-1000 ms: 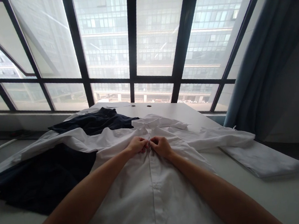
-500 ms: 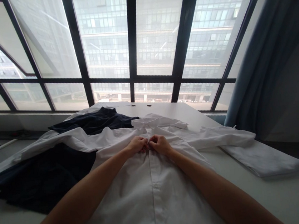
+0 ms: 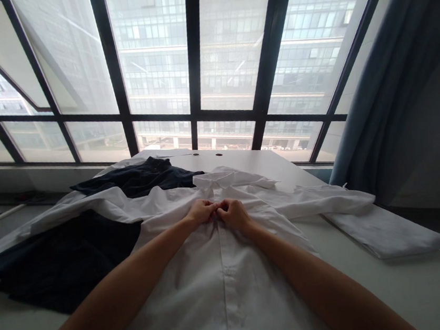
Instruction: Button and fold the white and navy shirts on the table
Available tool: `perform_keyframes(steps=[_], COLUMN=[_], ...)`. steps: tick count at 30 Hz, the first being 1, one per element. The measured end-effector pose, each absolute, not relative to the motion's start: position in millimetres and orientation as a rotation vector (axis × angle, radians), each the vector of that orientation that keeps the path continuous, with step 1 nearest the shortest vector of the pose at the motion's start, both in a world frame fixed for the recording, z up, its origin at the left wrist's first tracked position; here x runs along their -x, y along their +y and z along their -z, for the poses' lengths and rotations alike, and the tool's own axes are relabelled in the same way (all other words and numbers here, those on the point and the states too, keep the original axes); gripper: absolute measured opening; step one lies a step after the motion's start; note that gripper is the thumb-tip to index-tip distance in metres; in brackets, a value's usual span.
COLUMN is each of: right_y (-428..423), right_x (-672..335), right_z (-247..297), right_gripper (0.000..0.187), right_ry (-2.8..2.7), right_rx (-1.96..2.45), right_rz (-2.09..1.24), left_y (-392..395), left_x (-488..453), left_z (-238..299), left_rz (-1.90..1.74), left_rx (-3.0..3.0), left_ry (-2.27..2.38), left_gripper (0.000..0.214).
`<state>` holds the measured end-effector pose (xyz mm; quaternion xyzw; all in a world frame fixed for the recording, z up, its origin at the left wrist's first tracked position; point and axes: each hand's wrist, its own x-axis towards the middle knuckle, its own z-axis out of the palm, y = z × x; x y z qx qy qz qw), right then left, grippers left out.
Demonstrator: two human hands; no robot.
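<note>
A white button-up shirt (image 3: 200, 273) lies spread front side up, its collar (image 3: 216, 178) towards the window and both sleeves out to the sides. My left hand (image 3: 202, 211) pinches the front placket a little below the collar. Right beside it, my right hand (image 3: 233, 214) pinches the same stretch of placket, and the fingertips of both hands meet there. Whatever button sits between the fingers is hidden. Down the middle, the lower placket (image 3: 231, 291) runs towards me with its buttons showing faintly.
The white table (image 3: 417, 291) carries a dark folded garment (image 3: 68, 262) at left and another dark garment (image 3: 142, 176) farther back. Under the right sleeve lies a folded white cloth (image 3: 390, 230). Beyond stand dark-framed windows (image 3: 191, 67) and a blue curtain (image 3: 385, 77).
My two hands have drawn slightly closer, so the fingertips now touch at the placket. The shirt and the other garments stay where they were.
</note>
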<state>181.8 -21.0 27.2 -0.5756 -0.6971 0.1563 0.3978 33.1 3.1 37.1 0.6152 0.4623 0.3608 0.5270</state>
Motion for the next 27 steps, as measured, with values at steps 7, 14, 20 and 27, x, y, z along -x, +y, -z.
perform_keyframes(steps=[7,14,20,27], right_y=[-20.8,-9.4,-0.1,-1.2], right_x=[-181.1,-189.2,-193.3,-198.3], right_z=[-26.8,-20.7,-16.2,-19.2], right_gripper=[0.019,0.018,0.021,0.031], right_ry=[-1.748,-1.69,-1.609,-1.655], right_rx=[1.469,1.366,1.348,1.27], right_rz=[-0.346,-0.566,-0.833,-0.961], left_y=[2.7,0.1,-0.7,-6.1], left_x=[-33.6,-33.7,-32.4,-29.9], left_z=[-38.0,-37.9,-37.7,-33.8], left_rz=[-0.905,-0.895,-0.885,-0.935], left_rx=[-1.41,-1.469,-1.627,-2.161], left_ry=[1.088,1.08,1.064,1.295], left_gripper=[0.039,0.033,0.027,0.025])
